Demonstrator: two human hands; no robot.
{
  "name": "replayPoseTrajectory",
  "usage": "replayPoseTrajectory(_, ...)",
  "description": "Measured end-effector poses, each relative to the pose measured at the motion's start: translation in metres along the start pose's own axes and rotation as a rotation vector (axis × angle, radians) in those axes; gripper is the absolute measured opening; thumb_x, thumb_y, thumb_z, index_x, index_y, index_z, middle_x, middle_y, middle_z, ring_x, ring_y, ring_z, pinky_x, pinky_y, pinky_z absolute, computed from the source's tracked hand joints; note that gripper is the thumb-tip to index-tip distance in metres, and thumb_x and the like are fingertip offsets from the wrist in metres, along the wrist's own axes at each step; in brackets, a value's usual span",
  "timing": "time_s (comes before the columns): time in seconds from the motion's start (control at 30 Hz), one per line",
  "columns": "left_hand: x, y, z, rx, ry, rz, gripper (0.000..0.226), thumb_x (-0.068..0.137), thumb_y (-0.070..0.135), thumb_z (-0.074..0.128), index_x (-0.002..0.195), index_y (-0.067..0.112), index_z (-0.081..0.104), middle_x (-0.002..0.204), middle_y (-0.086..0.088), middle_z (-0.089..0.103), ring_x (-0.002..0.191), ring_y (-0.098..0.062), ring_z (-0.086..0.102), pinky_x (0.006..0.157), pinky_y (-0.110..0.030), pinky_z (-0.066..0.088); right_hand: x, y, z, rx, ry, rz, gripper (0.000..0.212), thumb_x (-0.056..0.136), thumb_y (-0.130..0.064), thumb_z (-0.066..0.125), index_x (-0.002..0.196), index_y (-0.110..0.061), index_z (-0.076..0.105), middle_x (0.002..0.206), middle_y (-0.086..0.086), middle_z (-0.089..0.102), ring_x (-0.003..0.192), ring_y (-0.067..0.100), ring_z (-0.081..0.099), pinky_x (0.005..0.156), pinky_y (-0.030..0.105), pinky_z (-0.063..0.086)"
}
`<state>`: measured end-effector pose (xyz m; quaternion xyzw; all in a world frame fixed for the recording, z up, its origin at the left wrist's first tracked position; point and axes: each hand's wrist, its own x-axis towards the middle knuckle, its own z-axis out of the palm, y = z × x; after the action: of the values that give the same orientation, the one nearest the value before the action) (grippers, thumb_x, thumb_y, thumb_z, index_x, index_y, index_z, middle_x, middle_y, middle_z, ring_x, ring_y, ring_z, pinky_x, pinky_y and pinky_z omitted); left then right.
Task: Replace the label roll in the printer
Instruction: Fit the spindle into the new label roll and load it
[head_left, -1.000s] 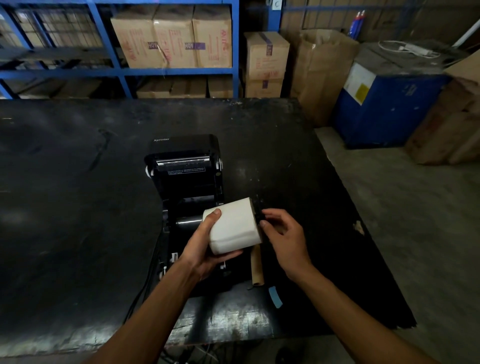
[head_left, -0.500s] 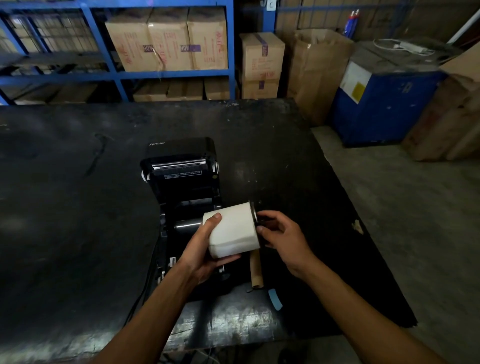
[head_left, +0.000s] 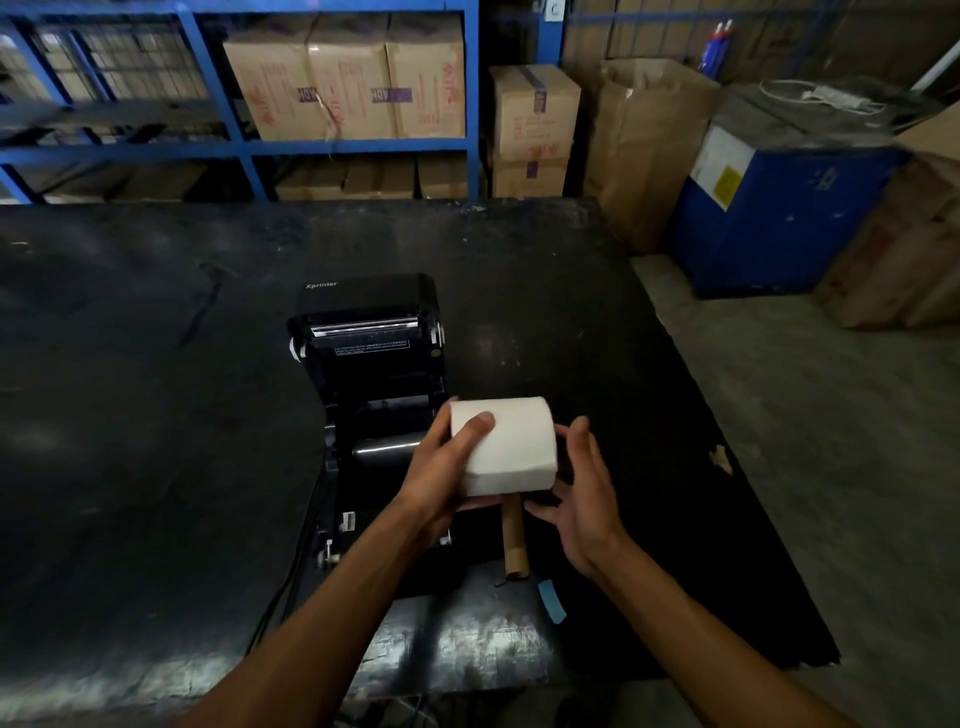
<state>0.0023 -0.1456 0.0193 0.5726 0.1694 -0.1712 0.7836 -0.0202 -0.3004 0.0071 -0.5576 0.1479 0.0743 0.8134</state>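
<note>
A black label printer (head_left: 371, 358) stands on the dark table (head_left: 130, 415) with its lid swung up and its roll bay exposed. Just right of the bay, above the table, I hold a full white label roll (head_left: 511, 444). My left hand (head_left: 441, 467) grips its left end, thumb on top. My right hand (head_left: 582, 488) cups the roll's right end with fingers spread, touching it. Under the roll lies an empty brown cardboard core (head_left: 514, 540), partly hidden.
A small blue scrap (head_left: 551, 600) lies near the table's front edge. Cables (head_left: 280, 597) run from the printer toward me. The table's right edge drops to the floor. Blue shelving with cartons (head_left: 343, 78) stands behind, a blue machine (head_left: 769, 208) at the right.
The roll has turned so its paper face points more toward me. My right hand has opened from a pinch at the roll's end to a loose cupping hold.
</note>
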Motion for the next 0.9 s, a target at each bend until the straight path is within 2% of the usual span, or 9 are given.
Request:
replayPoseTrajectory(0.17, 0.001, 0.011, 0.034, 0.212, -0.019, 0.06, 0.058, 0.072, 0.057, 0.074, 0.124, 0.054, 0.05, 0.123, -0.003, 0.063, 0.102, -0.027, 0.067, 0.074, -0.052, 0.061, 0.005, -0.009, -0.01, 0.181, 0.157, -0.019, 0.032, 0.084, -0.036, 0.067, 0.107, -0.017, 0.055, 0.117, 0.012, 0.061, 0.107, 0.031, 0.062, 0.075, 0.054, 0.059)
replayPoseTrajectory(0.27, 0.001, 0.025, 0.038, 0.321, -0.101, -0.037, 0.064, 0.065, 0.085, 0.054, 0.121, 0.055, 0.056, 0.122, 0.004, 0.063, 0.105, -0.024, 0.065, 0.076, -0.052, 0.059, 0.008, -0.013, -0.03, 0.338, 0.111, 0.052, 0.034, 0.089, -0.033, 0.062, 0.116, -0.013, 0.055, 0.123, 0.018, 0.059, 0.113, 0.036, 0.059, 0.08, 0.058, 0.056)
replayPoseTrajectory(0.33, 0.001, 0.029, 0.032, 0.335, -0.139, -0.08, 0.044, 0.068, 0.089, 0.041, 0.1, 0.067, 0.061, 0.109, 0.014, 0.067, 0.101, -0.02, 0.065, 0.072, -0.043, 0.056, 0.008, -0.014, -0.045, 0.429, 0.044, 0.085, 0.04, 0.09, -0.036, 0.059, 0.125, -0.016, 0.055, 0.13, 0.02, 0.057, 0.118, 0.038, 0.056, 0.086, 0.061, 0.052)
replayPoseTrajectory(0.4, 0.006, 0.016, 0.026, 0.321, -0.061, -0.049, 0.029, 0.086, 0.071, 0.04, 0.107, 0.064, 0.059, 0.107, 0.01, 0.065, 0.095, -0.018, 0.062, 0.067, -0.037, 0.053, 0.009, -0.014, -0.059, 0.506, 0.011, 0.101, 0.04, 0.09, -0.038, 0.06, 0.125, -0.019, 0.056, 0.132, 0.018, 0.054, 0.12, 0.039, 0.053, 0.088, 0.061, 0.051)
replayPoseTrajectory(0.47, 0.01, -0.008, 0.024, 0.342, 0.08, -0.037, 0.036, 0.099, 0.034, 0.045, 0.135, 0.035, 0.05, 0.11, -0.004, 0.063, 0.086, -0.02, 0.063, 0.065, -0.037, 0.058, 0.009, -0.014, -0.07, 0.567, 0.003, 0.123, 0.04, 0.088, -0.039, 0.063, 0.123, -0.021, 0.057, 0.133, 0.019, 0.052, 0.12, 0.041, 0.051, 0.087, 0.062, 0.052)
replayPoseTrajectory(0.53, 0.009, -0.035, 0.021, 0.61, 0.126, -0.019, 0.045, 0.095, 0.009, 0.048, 0.139, 0.016, 0.046, 0.117, -0.016, 0.064, 0.084, -0.026, 0.067, 0.072, -0.042, 0.061, 0.011, -0.015, -0.079, 0.604, 0.008, 0.147, 0.043, 0.084, -0.04, 0.068, 0.121, -0.02, 0.057, 0.133, 0.02, 0.049, 0.121, 0.043, 0.049, 0.087, 0.062, 0.052)
replayPoseTrajectory(0.63, 0.009, -0.059, 0.021, 1.277, 0.148, 0.078, 0.038, 0.09, 0.009, 0.055, 0.128, 0.008, 0.052, 0.123, -0.021, 0.06, 0.107, -0.039, 0.062, 0.088, -0.045, 0.052, 0.015, -0.016, -0.089, 0.624, 0.011, 0.167, 0.055, 0.08, -0.041, 0.073, 0.126, -0.02, 0.054, 0.136, 0.021, 0.047, 0.123, 0.044, 0.049, 0.088, 0.062, 0.051)
replayPoseTrajectory(0.7, 0.01, -0.061, 0.028, 1.54, 0.117, 0.055, 0.031, 0.09, 0.01, 0.056, 0.121, 0.004, 0.055, 0.123, -0.023, 0.058, 0.111, -0.041, 0.06, 0.09, -0.045, 0.05, 0.018, -0.017, -0.093, 0.631, 0.004, 0.18, 0.058, 0.08, -0.042, 0.072, 0.13, -0.019, 0.052, 0.138, 0.021, 0.046, 0.123, 0.044, 0.049, 0.088, 0.061, 0.052)
replayPoseTrajectory(0.9, 0.028, -0.066, 0.045, 1.787, 0.046, -0.074, 0.031, 0.094, 0.004, 0.047, 0.122, 0.0, 0.061, 0.126, -0.021, 0.061, 0.115, -0.037, 0.061, 0.091, -0.043, 0.053, 0.019, -0.018, -0.105, 0.617, -0.037, 0.201, 0.055, 0.081, -0.042, 0.072, 0.128, -0.021, 0.054, 0.138, 0.021, 0.047, 0.123, 0.044, 0.05, 0.091, 0.061, 0.05)
